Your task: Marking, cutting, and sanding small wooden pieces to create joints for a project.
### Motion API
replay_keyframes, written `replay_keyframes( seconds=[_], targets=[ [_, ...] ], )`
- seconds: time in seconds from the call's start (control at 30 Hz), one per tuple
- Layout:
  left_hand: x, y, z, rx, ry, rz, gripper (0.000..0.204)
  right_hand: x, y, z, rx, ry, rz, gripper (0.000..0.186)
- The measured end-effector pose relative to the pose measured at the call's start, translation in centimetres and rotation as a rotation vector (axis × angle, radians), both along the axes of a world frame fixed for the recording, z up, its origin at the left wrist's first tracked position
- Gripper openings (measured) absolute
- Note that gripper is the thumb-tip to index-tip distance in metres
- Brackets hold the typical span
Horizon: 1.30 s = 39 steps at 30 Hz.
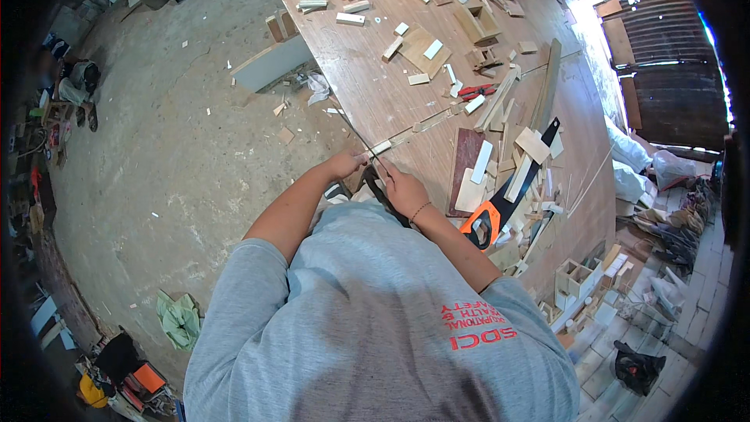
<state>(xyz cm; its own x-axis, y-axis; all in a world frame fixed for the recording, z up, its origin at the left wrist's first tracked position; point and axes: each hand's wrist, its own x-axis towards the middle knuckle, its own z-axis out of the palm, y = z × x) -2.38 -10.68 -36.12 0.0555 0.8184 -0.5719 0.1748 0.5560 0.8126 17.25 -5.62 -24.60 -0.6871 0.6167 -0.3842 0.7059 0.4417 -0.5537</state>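
At the left edge of the tabletop (pixel 355 70), a wooden strip (pixel 381 147), pinched by the left hand (pixel 345 165), is apparently being cut with a thin tool (pixel 352 126) gripped by the right hand (pixel 405 194), steady bracing seemingly being needed next.

The thin dark tool (pixel 357 134) is too small to identify; the lower edge cuts the shirt (pixel 351 289).

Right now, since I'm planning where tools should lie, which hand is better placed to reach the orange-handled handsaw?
The right hand, likely: the handsaw lies beside its forearm, though it seems to hold a thin dark tool. The left hand is farther off, at a small pale wood strip.
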Motion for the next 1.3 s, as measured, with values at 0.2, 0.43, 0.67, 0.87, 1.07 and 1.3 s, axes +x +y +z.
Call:
replay_keyframes(
  seconds=[0.2, 0.43, 0.67, 0.87, 1.07, 1.3],
  targets=[
    [0.0, 0.0, 0.9, 0.060, 0.027, -0.017, 0.042, -0.5, -0.7, -0.8, 0.035, -0.044, 0.016, 0.049],
    [0.1, -0.1, -0.5, 0.066, 0.020, 0.027, 0.042, -1.1, -1.4, 0.5, 0.123, -0.112, 0.055, 0.051],
    [-0.2, -0.8, -1.3, 0.038, 0.078, -0.005, 0.044, -1.0, -1.9, 1.1, 0.105, -0.113, 0.061, 0.054],
    [-0.2, -0.8, -1.0, 0.046, 0.111, -0.007, 0.043, -0.5, -2.2, 0.2, 0.105, -0.100, 0.072, 0.056],
    [-0.2, -0.4, 1.0, 0.014, 0.119, -0.046, 0.044, -0.8, -2.6, 0.1, 0.111, -0.152, 0.081, 0.056],
    [-0.4, -0.4, -0.2, 0.032, 0.173, -0.060, 0.046, -0.9, -2.9, -0.2, 0.151, -0.144, 0.117, 0.059]
  ],
)
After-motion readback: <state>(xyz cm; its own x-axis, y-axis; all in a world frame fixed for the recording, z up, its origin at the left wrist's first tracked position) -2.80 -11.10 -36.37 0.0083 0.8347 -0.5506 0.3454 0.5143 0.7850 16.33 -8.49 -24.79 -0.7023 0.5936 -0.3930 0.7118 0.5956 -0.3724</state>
